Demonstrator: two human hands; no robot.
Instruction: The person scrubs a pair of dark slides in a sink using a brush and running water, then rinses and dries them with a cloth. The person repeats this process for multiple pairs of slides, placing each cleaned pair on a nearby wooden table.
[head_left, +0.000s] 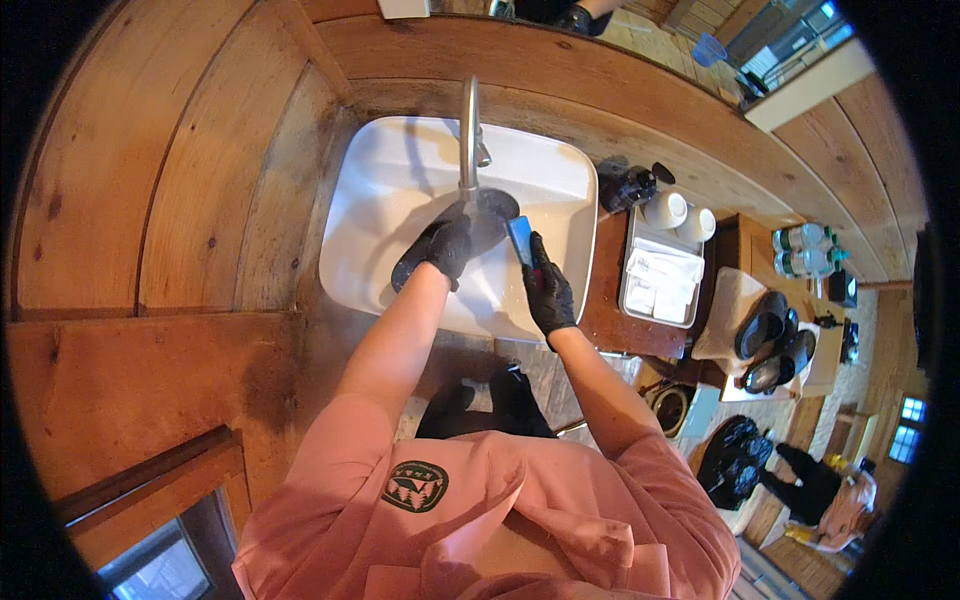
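Over the white sink basin (360, 180), my left hand (448, 251), in a wet black glove, grips a dark slipper (496, 206) by its middle. The slipper lies at a slant beneath the metal faucet (469, 135), and water streams onto it and sprays down the basin. My right hand (550, 292), gloved in black too, holds a blue scrubber (520, 236) just right of the slipper's upper end. Whether it is a sponge or a brush cannot be told. A small gap separates the two.
Right of the sink, a dark bottle (628, 189) stands by a metal tray (628, 300) with white packets (664, 289) and two white cups. Beyond it, several dark slippers (761, 324) rest on a beige towel (724, 300). A wooden wall (217, 165) closes in the left side.
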